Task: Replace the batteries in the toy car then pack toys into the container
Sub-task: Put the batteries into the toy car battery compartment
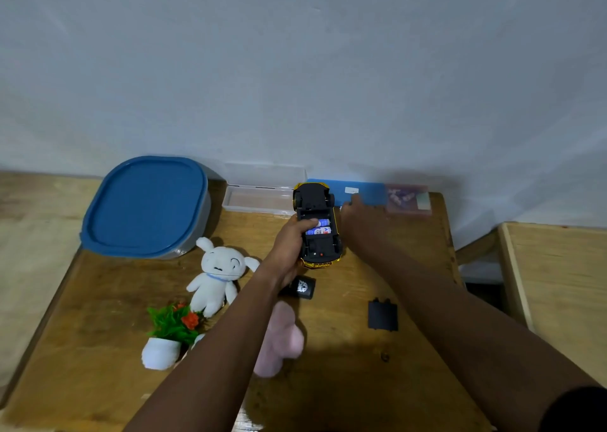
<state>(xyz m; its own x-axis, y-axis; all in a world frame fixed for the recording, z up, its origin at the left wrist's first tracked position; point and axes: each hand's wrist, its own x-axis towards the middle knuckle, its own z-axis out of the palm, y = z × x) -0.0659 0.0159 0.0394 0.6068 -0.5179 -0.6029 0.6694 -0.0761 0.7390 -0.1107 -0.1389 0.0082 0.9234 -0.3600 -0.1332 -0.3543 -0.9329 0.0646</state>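
Wooden table [98, 300] against a pale wall [295, 70] bore the toy car [318, 201], belly up, long axis pointing away from you, two batteries [321, 227] in its open bay. Your left hand [290, 246] gripped its left flank, thumb on the batteries. Your right hand [356, 216] stretched past the car's right side toward the blue box [368, 190], fingers too blurred to tell. The battery cover [382, 315] lay nearer you, beside your right forearm.

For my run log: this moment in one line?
left grip holds toy car upside down | two batteries in open bay | right grip at blue box | cover on table
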